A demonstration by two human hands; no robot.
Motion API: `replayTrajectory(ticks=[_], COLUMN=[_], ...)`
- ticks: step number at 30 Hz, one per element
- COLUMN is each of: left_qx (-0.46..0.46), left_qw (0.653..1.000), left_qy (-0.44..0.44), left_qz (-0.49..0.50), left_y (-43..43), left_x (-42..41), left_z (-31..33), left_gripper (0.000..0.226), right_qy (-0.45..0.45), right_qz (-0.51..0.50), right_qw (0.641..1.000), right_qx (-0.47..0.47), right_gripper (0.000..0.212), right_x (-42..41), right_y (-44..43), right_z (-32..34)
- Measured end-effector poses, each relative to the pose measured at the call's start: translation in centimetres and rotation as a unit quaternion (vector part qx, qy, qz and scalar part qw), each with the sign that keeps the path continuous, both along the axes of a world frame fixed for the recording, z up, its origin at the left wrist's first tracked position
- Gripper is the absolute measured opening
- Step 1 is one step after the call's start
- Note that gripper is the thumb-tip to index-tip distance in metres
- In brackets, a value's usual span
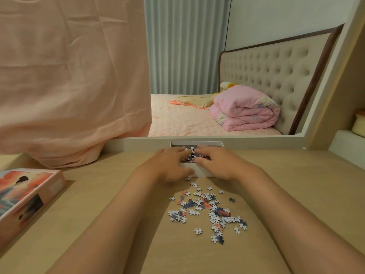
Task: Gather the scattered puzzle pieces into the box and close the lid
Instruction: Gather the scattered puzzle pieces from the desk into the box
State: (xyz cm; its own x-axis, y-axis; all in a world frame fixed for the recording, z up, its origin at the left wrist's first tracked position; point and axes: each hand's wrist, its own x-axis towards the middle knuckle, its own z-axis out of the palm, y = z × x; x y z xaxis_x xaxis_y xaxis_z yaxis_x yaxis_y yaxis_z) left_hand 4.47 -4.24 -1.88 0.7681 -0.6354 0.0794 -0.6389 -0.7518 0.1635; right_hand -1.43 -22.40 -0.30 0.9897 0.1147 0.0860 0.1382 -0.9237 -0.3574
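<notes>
A white open box (197,143) stands at the far edge of the wooden desk, against a mirror, with puzzle pieces (190,155) inside. My left hand (169,165) and my right hand (215,163) lie side by side over the box's near half, fingers spread flat over the pieces, thumbs down on its front wall. Several loose puzzle pieces (209,208) lie scattered on the desk between my forearms, white, blue and red. The pink picture lid (25,196) lies at the desk's left edge, printed side up.
A peach cloth (69,86) hangs over the left of the mirror and bunches on the desk's back left. The mirror (227,76) reflects a bed with a folded pink quilt. A white shelf (347,143) rises at the right.
</notes>
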Motion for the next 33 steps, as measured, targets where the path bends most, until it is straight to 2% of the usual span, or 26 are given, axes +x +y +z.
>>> replayTrajectory(ticks=[4, 7, 11, 13, 16, 19, 23, 26, 30, 33], left_qx=[-0.113, -0.188, -0.201, -0.205, -0.189, -0.112, 0.001, 0.039, 0.002, -0.029], left_qw=[0.993, 0.980, 0.977, 0.976, 0.980, 0.993, 0.992, 0.988, 0.993, 0.994], left_qy=[-0.042, -0.066, -0.070, -0.071, -0.064, -0.002, 0.121, 0.146, 0.114, 0.102], left_qz=[-0.012, -0.017, -0.009, -0.008, 0.003, 0.031, 0.047, 0.009, -0.024, -0.031], left_y=[0.2, 0.0, 0.3, 0.9, 2.2, 3.1, 3.9, 3.9, 2.9, 2.1], left_x=[-0.4, -1.3, -2.6, -3.2, -4.5, -6.0, -7.7, -8.8, -9.3, -9.1], left_z=[0.4, 0.4, 0.5, 0.7, 1.1, 1.3, 1.2, 1.1, 0.8, 0.4], left_gripper=[0.057, 0.040, 0.026, 0.022, 0.016, 0.016, 0.050, 0.068, 0.048, 0.042], right_qy=[-0.084, -0.053, -0.080, -0.064, -0.003, 0.044, 0.064, 0.059, 0.034, 0.020], right_qz=[-0.012, 0.027, 0.045, 0.044, 0.064, 0.078, 0.053, 0.048, 0.027, -0.008], right_qw=[0.995, 0.998, 0.991, 0.991, 0.993, 0.991, 0.994, 0.996, 0.999, 0.998], right_qx=[0.049, -0.003, -0.101, -0.106, -0.097, -0.098, -0.064, -0.041, -0.006, -0.063], right_gripper=[0.030, 0.030, 0.031, 0.030, 0.036, 0.043, 0.032, 0.035, 0.032, 0.036], right_x=[-0.9, -2.0, -3.1, -3.3, -3.5, -4.1, -5.4, -6.7, -7.7, -7.7], right_y=[0.9, 2.1, 2.9, 3.2, 4.0, 4.3, 4.0, 3.2, 1.7, 0.4], right_z=[1.4, 1.8, 1.2, 0.6, -0.3, -0.8, -1.2, -0.6, -0.1, -1.3])
